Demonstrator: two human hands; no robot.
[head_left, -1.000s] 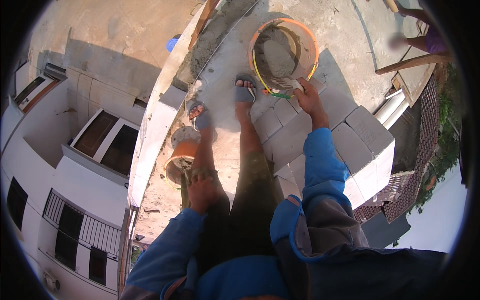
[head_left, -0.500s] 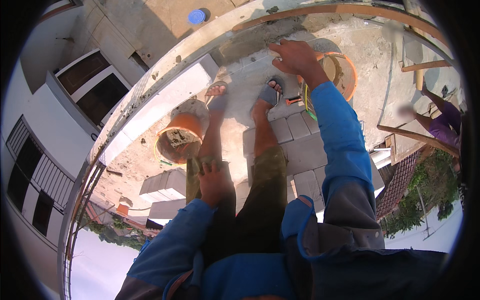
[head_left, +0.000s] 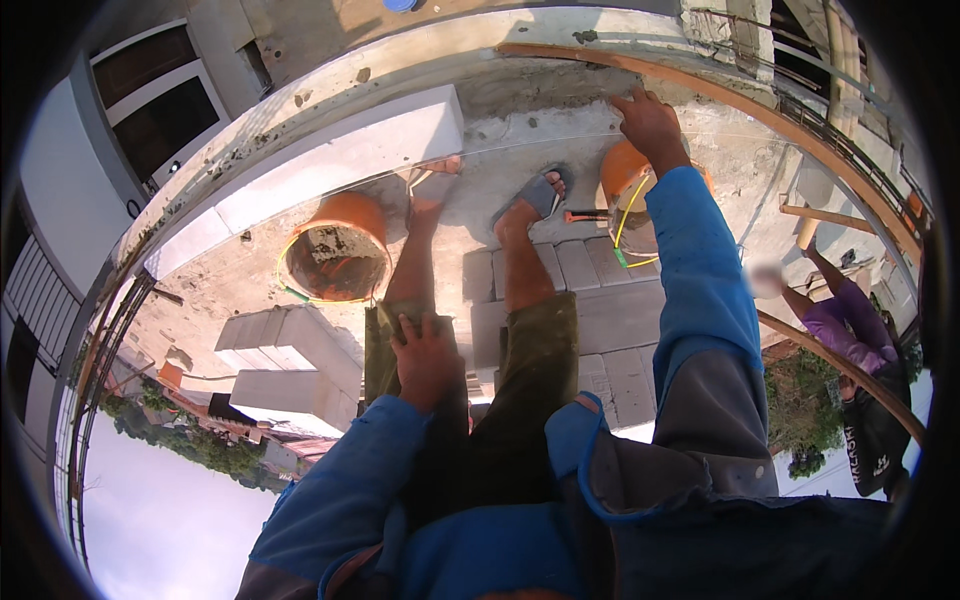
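My left hand [head_left: 426, 364] rests on my left knee, fingers spread over the dark shorts [head_left: 520, 400]. My right arm reaches forward, and the right hand [head_left: 652, 130] is held out with the index finger extended, nothing visible in it. A thin pale string [head_left: 560, 138] stretches across close to that hand; whether they touch I cannot tell. Just below the hand stands an orange bucket [head_left: 622, 172] with a yellow-green handle, partly hidden by my forearm. Beside it lies a tool with a red handle [head_left: 583, 216], its other end unclear.
A row of white blocks [head_left: 330, 160] lines the curved ledge [head_left: 300, 105] at left. Another orange bucket [head_left: 372, 225] with mortar residue stands near my left foot. Grey blocks [head_left: 565, 315] are stacked by my right leg. A wooden strip [head_left: 700, 80] curves along the far edge; another person [head_left: 850, 325] is at right.
The view has shifted. My right hand has moved right and lies beyond the right bucket, near the wooden strip. My left hand stays on the knee. More of the other person shows.
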